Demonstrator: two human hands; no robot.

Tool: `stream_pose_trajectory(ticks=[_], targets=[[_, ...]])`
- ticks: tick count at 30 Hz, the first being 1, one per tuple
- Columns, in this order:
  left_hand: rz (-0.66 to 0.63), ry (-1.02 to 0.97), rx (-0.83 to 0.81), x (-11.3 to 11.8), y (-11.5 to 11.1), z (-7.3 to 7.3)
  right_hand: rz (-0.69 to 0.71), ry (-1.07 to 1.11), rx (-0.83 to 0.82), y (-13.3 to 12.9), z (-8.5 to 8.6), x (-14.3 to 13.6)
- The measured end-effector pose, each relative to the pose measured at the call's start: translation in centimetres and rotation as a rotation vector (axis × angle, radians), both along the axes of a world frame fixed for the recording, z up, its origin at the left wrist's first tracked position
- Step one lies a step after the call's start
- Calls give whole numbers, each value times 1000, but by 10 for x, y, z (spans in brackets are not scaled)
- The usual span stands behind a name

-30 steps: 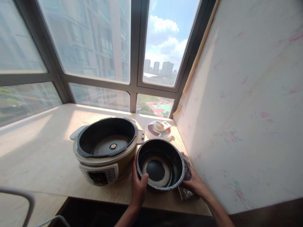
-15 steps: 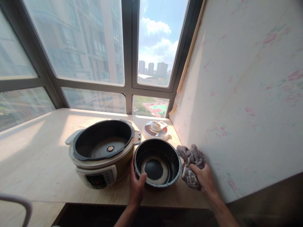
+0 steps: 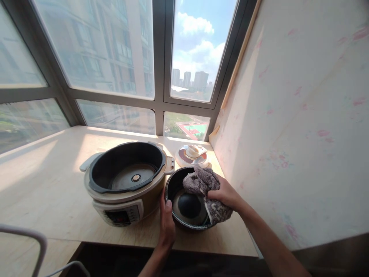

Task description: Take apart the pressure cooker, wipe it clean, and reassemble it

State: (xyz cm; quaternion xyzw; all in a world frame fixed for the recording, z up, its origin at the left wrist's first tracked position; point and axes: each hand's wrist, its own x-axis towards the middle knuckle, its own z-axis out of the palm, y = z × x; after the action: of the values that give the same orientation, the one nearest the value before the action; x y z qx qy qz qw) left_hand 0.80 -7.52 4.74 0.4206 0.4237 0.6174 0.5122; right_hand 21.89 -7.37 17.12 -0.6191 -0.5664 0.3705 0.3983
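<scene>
While the left hand [image 3: 168, 227] is clasping the left side of the black pot [image 3: 188, 206], its thumb lying at the rim, the right hand [image 3: 225, 194] is clutching a bunched grey cloth [image 3: 200, 182] over the pot's right side. The pot is resting on the counter [image 3: 52, 200], between cooker [image 3: 122, 188] and wall [image 3: 300, 154]; behind it, a lid [image 3: 190, 157] is lying.

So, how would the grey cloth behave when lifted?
Probably floppy: the cloth bunches in the right grip, its lower part hanging across the right side of the pot. Likely light, as that one grip holds it. Its fuzzy texture suggests it wouldn't slip easily.
</scene>
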Motion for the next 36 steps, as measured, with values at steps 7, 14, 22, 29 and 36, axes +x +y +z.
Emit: stream_pose_trajectory(ticks=[7, 14, 22, 29, 36], targets=[[-7, -10, -50, 3, 2, -9, 282, -197, -54, 38, -18, -47], [-59, -189, -122, 5, -2, -31, 366, -196, -131, 35, -35, -81], [29, -76, -167, 7, -1, -35, 516, -270, -37, 14, -7, -76], [-27, 8, -63, -6, 1, -29, 839, -569, -88, 15, 23, -47], [-58, 163, 47, -16, 10, -19, 784, -804, -159, 7, 28, -22]])
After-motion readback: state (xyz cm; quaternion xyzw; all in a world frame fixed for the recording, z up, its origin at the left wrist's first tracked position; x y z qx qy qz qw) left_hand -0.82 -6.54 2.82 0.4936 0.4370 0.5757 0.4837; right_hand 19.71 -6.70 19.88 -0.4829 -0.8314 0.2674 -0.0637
